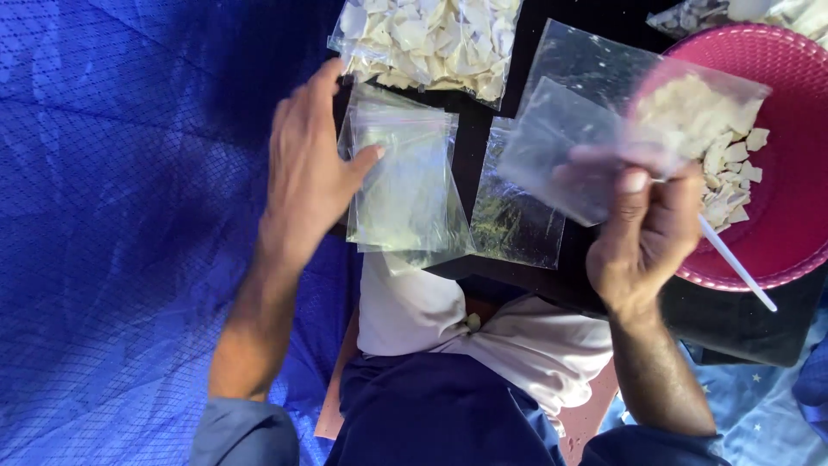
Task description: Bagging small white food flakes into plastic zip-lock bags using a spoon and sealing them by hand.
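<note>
Blue netted cloth [112,233] spreads wide on the outer side of the left hand [306,168], the biggest thing in view. Next in size comes the pink woven basket [789,155], sitting just beyond the right hand [647,233] with pale broken chips [733,164] heaped inside it. Up past the left fingertips lies a filled clear bag of chips [431,39], sealed and set aside by the look of it.

Now the hands. That left hand lies flat and open, fingers spread, palm pressing on the stack of empty clear bags [405,177], thumb across the top one; the flat press seems meant to keep the slippery pile from sliding. Over on the right, the fingers are pinched shut on a single clear bag [561,155], lifted off the dark table [742,328] and tilted toward the basket, apparently so its mouth faces the chips. The same fist also traps a thin white plastic stick [737,267], which pokes out below the knuckles.

Between the two grips lies another loose empty bag [517,216], flat on the table. Below both wrists, a white cloth bundle [483,332] rests in the lap.
</note>
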